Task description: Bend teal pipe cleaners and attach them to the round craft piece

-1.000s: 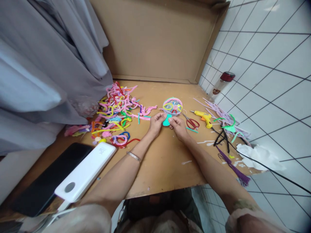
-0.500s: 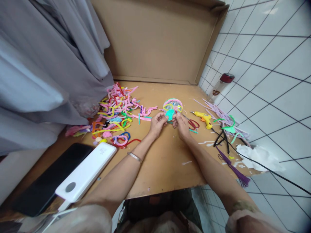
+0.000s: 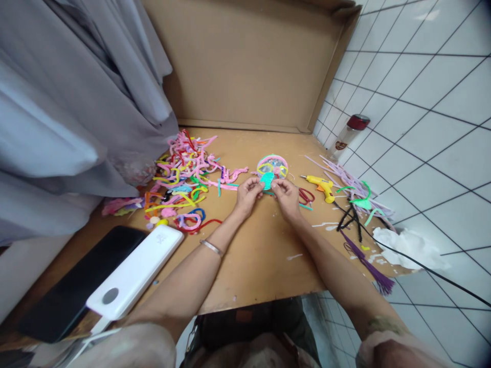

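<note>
Between my two hands is a flat turquoise disc (image 3: pixel 267 180), seemingly coiled from pipe cleaner. My left hand (image 3: pixel 249 196) pinches its left edge between thumb and fingers. On the opposite edge, my right hand (image 3: pixel 287 197) is closed with its fingertips pressed to the disc. Just behind it lies a round piece (image 3: pixel 272 162) with a pink and green rim and yellow loops, partly covered by the disc. Red-handled scissors (image 3: pixel 307 196) rest beside my right hand, their blades hidden.
A heap of coloured pipe cleaners (image 3: pixel 192 163) spreads at the left. On the right are a yellow glue gun (image 3: pixel 324 188), lilac stems (image 3: pixel 351 176), a purple tassel (image 3: pixel 370 266), tissue (image 3: pixel 410 248) and a bottle (image 3: pixel 349 137). A white power bank (image 3: pixel 136 273) lies front left.
My right fingers have shifted slightly and now press closer on the disc's right edge. The disc has turned and moved a little left; my left hand keeps its grip.
</note>
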Demonstrator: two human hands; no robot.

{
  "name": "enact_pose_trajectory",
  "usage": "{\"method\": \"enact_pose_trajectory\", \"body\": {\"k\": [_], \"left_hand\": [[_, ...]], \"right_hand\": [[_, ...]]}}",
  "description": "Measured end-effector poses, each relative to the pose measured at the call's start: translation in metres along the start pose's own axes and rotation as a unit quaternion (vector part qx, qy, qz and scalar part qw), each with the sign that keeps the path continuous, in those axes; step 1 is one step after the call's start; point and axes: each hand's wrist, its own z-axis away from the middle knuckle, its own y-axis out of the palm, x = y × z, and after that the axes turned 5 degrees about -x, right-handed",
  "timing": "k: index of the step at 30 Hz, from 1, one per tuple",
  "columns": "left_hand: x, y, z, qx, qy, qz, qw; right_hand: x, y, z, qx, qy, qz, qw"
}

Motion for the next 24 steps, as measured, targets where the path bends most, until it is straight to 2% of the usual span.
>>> {"method": "enact_pose_trajectory", "body": {"k": [5, 8, 10, 13, 16, 18, 20, 24], "left_hand": [[-0.002, 0.003, 0.005, -0.009, 0.079, -0.090, 0.993], [-0.006, 0.003, 0.010, -0.054, 0.164, -0.169, 0.970], [-0.009, 0.002, 0.012, -0.068, 0.220, -0.208, 0.951], [-0.010, -0.001, 0.012, -0.047, 0.270, -0.247, 0.929], [-0.006, -0.001, 0.011, -0.009, 0.304, -0.256, 0.918], [-0.003, 0.001, 0.011, 0.000, 0.311, -0.244, 0.919], [-0.001, 0.001, 0.011, -0.022, 0.295, -0.224, 0.929], [-0.003, 0.000, 0.009, -0.078, 0.212, -0.166, 0.960]], "right_hand": [[0.001, -0.001, 0.000, -0.007, 0.014, 0.001, 1.000], [0.003, -0.001, 0.000, 0.002, 0.050, -0.015, 0.999], [0.006, -0.002, 0.001, 0.029, 0.070, -0.051, 0.996], [0.008, -0.001, 0.002, 0.083, 0.093, -0.101, 0.987], [0.006, -0.002, 0.000, 0.080, 0.116, -0.130, 0.981], [0.004, -0.003, -0.002, 0.067, 0.123, -0.143, 0.980], [0.002, -0.005, -0.005, 0.058, 0.126, -0.148, 0.979], [0.001, -0.007, -0.006, 0.055, 0.120, -0.127, 0.983]]}}
